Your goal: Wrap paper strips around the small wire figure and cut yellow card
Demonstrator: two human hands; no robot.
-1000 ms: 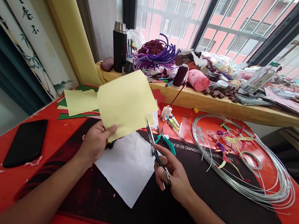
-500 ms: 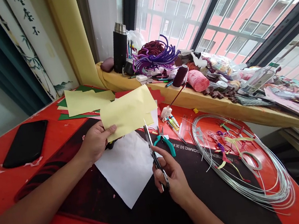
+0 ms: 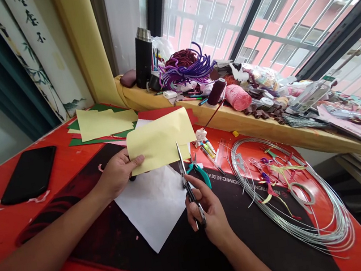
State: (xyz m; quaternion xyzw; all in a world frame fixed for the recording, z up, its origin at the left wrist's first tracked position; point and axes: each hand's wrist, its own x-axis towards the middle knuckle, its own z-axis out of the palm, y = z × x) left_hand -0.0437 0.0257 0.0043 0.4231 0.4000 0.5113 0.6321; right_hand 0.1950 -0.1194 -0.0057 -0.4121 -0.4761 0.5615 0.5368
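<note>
My left hand (image 3: pixel 120 170) pinches the left edge of a sheet of yellow paper (image 3: pixel 154 144), thumb on top. The sheet is held up over the mat, and its left side curls. My right hand (image 3: pixel 209 215) is closed round the handles of a pair of scissors (image 3: pixel 188 188), blades pointing up and away. The blade tips lie at the lower right part of the yellow paper. Beneath both hands a white sheet of paper (image 3: pixel 155 216) rests on the black mat (image 3: pixel 250 238). Teal-handled pliers (image 3: pixel 201 173) lie just right of the scissors, partly covered.
A large coil of silvery wire (image 3: pixel 335 221) with paper scraps inside lies at the right. A black phone-like object (image 3: pixel 28 175) sits at the left. More yellow paper (image 3: pixel 104 123) lies on green sheets at the back. The sill holds a black thermos (image 3: pixel 144 59) and purple cords (image 3: pixel 187 71).
The yellow paper has shifted slightly right and down in my left hand. The scissor blades now overlap the paper's lower right part more.
</note>
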